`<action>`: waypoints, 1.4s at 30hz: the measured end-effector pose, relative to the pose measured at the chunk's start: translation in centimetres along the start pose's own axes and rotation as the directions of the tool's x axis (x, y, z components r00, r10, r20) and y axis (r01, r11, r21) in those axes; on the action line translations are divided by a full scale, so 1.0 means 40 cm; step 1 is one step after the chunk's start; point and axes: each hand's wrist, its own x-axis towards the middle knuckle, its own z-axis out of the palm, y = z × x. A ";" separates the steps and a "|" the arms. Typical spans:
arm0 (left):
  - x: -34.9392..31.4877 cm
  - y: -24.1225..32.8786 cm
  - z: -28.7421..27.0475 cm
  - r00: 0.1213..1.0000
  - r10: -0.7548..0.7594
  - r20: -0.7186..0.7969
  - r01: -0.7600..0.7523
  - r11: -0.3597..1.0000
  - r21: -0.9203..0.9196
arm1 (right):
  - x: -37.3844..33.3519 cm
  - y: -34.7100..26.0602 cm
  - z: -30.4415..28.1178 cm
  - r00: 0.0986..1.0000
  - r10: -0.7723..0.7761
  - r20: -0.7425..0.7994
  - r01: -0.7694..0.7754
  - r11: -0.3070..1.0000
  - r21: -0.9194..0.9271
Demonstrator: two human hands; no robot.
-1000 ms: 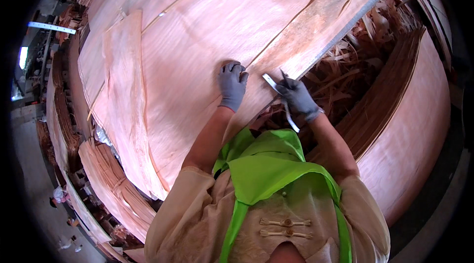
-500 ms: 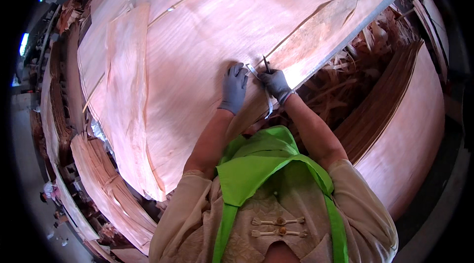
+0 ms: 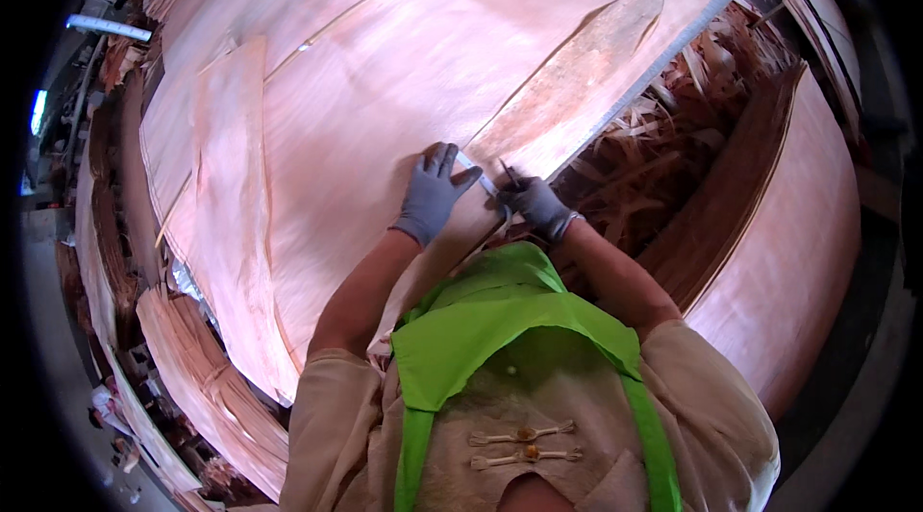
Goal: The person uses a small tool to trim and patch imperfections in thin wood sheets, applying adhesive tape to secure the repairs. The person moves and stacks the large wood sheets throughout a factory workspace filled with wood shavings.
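Note:
My left hand (image 3: 429,198), in a grey glove, lies on a large pale wood veneer sheet (image 3: 356,127). Its fingers are stretched out and its thumb is apart, touching a short white tape strip (image 3: 477,172). The strip sits near the tip of a long split (image 3: 524,94) in the veneer. Close by on the right, my gloved right hand (image 3: 540,210) is closed around a slender dark pointed tool (image 3: 507,169), whose kind I cannot make out. Its fingers are at the strip's lower end, and whether they also pinch the tape is unclear.
Torn veneer scraps (image 3: 663,123) fill the gap beyond the sheet's right edge. A curved veneer stack (image 3: 788,252) stands at right, another (image 3: 207,377) at lower left. A loose narrow veneer piece (image 3: 231,195) lies on the sheet's left part. A person (image 3: 111,406) is far left.
My left hand has spread its fingers and reached the tape. My right hand has drawn slightly nearer to me with the tool. The whole view has shifted a little.

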 end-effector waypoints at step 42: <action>1.588 0.206 0.161 0.991 0.130 0.016 -0.124 0.972 -0.202 | 0.519 -0.325 -1.569 0.892 0.001 -0.453 0.042 0.995 0.085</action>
